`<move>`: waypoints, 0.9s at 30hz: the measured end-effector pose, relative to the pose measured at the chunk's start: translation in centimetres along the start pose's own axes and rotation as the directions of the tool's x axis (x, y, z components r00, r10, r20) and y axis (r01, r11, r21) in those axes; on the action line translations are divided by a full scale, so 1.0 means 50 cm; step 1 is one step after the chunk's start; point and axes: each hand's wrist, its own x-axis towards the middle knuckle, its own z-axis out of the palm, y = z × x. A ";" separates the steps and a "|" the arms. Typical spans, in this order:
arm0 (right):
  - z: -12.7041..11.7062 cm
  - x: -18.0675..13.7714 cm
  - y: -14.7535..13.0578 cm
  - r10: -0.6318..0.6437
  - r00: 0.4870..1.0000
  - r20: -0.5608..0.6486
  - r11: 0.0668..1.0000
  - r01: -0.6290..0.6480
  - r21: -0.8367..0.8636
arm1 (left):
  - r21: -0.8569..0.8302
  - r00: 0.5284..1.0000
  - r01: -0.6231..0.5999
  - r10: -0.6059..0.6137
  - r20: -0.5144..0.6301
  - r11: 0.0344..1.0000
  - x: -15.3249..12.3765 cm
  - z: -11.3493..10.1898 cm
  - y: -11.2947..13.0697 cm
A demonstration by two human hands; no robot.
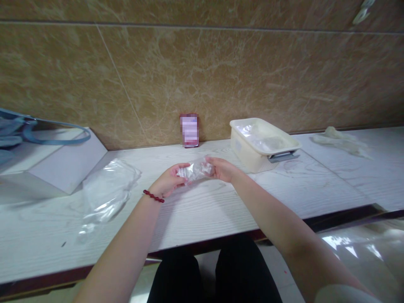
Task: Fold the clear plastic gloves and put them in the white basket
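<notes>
Between my two hands, just above the white wood-grain table [202, 219], is a clear plastic bag [197, 169], bunched into a roll, with whitish contents I cannot make out. My left hand [170, 179], below a red bead bracelet on the wrist, grips the bag's left end between thumb and fingers. At its right end my right hand [222, 169] pinches the plastic, fingers closed. To the left of my left arm lies a flat pile of clear plastic bags [107, 189].
A phone [190, 130] leans upright against the brown marble wall. Right of it stands a cream plastic bin [248, 153] with clear bags inside. A white box [63, 164] with a blue strap [59, 141] sits at left; a crumpled translucent item [341, 141] lies far right.
</notes>
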 end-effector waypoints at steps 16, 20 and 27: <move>-0.025 0.028 0.011 -0.272 0.926 -0.262 0.939 0.196 -0.284 | -0.130 0.991 -0.133 0.136 0.008 0.982 0.012 0.000 -0.010; -0.016 0.007 -0.011 -0.454 0.861 -0.232 0.825 0.308 -0.474 | -0.231 0.984 -0.176 0.175 -0.024 0.957 0.038 0.004 -0.024; -0.024 -0.098 -0.215 -0.670 0.700 -0.248 0.623 0.348 -0.701 | -0.314 0.991 -0.082 0.112 0.076 0.946 0.058 0.005 -0.026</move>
